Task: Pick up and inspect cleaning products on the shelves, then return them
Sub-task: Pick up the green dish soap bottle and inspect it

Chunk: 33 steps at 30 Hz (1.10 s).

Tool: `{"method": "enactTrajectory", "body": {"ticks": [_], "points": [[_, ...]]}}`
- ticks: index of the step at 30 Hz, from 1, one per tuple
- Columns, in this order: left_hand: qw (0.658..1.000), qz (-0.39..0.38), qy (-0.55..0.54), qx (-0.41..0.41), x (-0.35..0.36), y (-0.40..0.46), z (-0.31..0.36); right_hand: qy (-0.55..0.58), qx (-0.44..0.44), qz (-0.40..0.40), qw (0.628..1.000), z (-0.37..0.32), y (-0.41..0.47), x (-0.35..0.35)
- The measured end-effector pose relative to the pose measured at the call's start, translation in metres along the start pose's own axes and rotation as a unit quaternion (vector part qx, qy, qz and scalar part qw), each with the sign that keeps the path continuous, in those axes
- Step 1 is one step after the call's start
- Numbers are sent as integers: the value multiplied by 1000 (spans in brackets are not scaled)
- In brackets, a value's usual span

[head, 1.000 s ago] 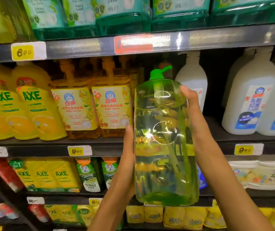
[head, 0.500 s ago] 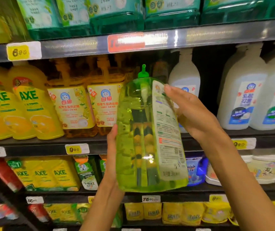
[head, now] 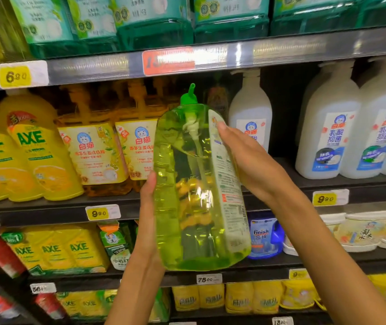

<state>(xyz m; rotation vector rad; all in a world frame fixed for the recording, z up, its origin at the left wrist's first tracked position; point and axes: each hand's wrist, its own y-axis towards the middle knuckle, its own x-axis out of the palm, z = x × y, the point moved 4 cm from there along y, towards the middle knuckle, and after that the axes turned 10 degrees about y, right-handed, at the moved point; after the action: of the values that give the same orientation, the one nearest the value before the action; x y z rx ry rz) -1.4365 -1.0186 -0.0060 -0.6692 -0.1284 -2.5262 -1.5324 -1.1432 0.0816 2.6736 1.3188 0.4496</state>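
Shelving unit, dark, with the yellow 9.90 price tag (head: 102, 212) as landmark. Above the tag: yellow AXE bottles (head: 39, 156) and amber pump bottles (head: 93, 153) are stood. Far right of it: white bottles (head: 328, 141). Below it: AXE refill packs (head: 53, 250) are shelved.

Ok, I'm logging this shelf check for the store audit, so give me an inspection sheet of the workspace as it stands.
Surface: dark shelf with yellow price tags.
Job's things: green pump bottle held off the shelf, upright, side label toward the right hand.
Clutter: yellow AXE bottles, amber pump bottles, white bottles, blue finish pouch.
Hands: left hand against the bottle's lower left side; right hand on the label side.
Cables: nothing seen.
Surroundings: teal packs on the shelf above.
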Motion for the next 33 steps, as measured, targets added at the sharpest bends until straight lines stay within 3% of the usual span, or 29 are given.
{"method": "enactTrajectory", "body": {"ticks": [2, 4, 8, 11, 14, 16, 19, 21, 23, 27, 30, 33], "points": [[998, -41, 42, 22, 9, -3, 12, 20, 9, -27, 999, 4, -6, 2], [995, -31, 94, 23, 18, -7, 20, 69, 35, -20, 997, 14, -13, 2], [982, -32, 177, 55, 23, -8, 26, 255, 16, -16, 967, 25, -23, 1], [978, -79, 170, 95, 23, -8, 33, 324, 5, -13, 946, 25, -21, -1], [981, -65, 132, 126, 11, -3, 29, 355, -3, -36, 934, 17, -20, -2], [989, -53, 93, 103, 7, 1, 17, 362, 17, -55, 931, 14, -21, -1], [996, -59, 22, -65, 11, 3, -13, 383, 57, -95, 917, 17, -24, 6], [987, -104, -27, -116, 12, 1, -26, 359, 58, -100, 926, 21, -25, 9], [985, -123, -47, -109, 7, 1, -31, 346, 64, -111, 929, 26, -26, 13], [995, -76, -30, -60, -8, 3, -28, 305, 16, -134, 943, 22, -22, 13], [993, -111, -23, -25, 1, -4, -16, 184, -30, -44, 982, 13, -10, -1], [994, -51, 53, 80, -1, -6, 1, 24, -69, -34, 997, 13, -17, -5]]}}
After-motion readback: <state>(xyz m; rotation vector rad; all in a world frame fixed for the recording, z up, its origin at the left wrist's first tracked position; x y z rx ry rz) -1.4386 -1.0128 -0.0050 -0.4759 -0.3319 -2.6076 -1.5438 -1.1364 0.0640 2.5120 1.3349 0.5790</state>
